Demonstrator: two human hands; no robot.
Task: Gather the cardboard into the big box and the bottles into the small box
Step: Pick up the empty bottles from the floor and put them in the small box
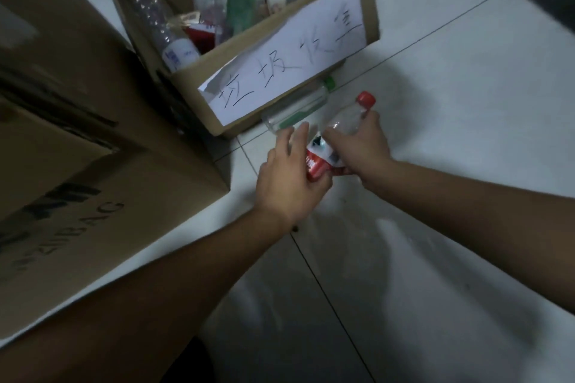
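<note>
In the head view, the right hand [362,151] is curled round the middle of a clear red-capped bottle [345,117]. The thumb is on the near side and the fingers wrap over the top, just under the neck. The bottle is held off the floor [466,102] at a slant, with its cap pointing up and away beyond the right hand's knuckles and its red label down between the two hands.

The left hand [287,179] lies against that label end with its fingers fairly straight and reaching forward. Blur hides whether it actually grips the bottle or only touches it.

Just beyond the left hand's fingertips, a green-capped bottle [298,109] lies on its side on the floor, right up against the near wall of the small box [370,9]. It sits between the hands and that box.

A paper sign [286,78] with handwritten characters covers the box's near wall. Inside the open top is a heap of clear plastic bottles [174,40] and wrappers, reaching about to the rim.

To the left of the left hand and forearm stands the big box [93,140], much taller, with printed lettering on its side. Its corner comes close to the left wrist, and it stands just beside the small box.
</note>
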